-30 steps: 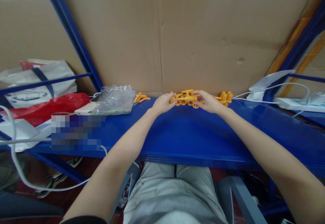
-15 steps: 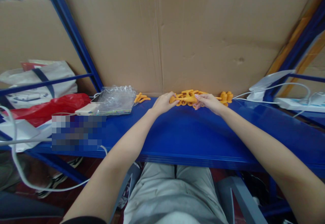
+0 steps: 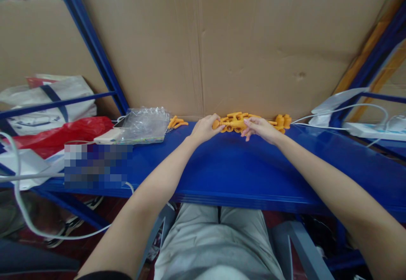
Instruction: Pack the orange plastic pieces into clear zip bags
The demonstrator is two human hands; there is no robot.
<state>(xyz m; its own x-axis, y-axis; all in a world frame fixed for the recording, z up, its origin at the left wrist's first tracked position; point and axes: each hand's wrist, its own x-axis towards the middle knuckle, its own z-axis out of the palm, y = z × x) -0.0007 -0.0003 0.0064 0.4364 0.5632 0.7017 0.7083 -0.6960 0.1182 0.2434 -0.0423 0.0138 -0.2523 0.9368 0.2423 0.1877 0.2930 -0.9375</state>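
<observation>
Near the back of the blue table, my left hand is closed on the left end of a yellow plastic part, beside a round yellow disc-like end. My right hand pinches the same part at its right end with thumb and forefinger, while its other fingers hang lower and slightly apart. Other yellow plastic pieces lie just behind and below it, partly covered. To the right of my right hand stand thicker, rounded yellow pieces.
Thin yellow sticks lie left of my hands, beside a clear plastic bag. Further left are a red bag and a white cloth bag. A cardboard wall rises behind the blue table. White cables run at the right.
The fingers of my right hand have spread slightly and shifted downward near the yellow part. My left hand has hardly moved.
</observation>
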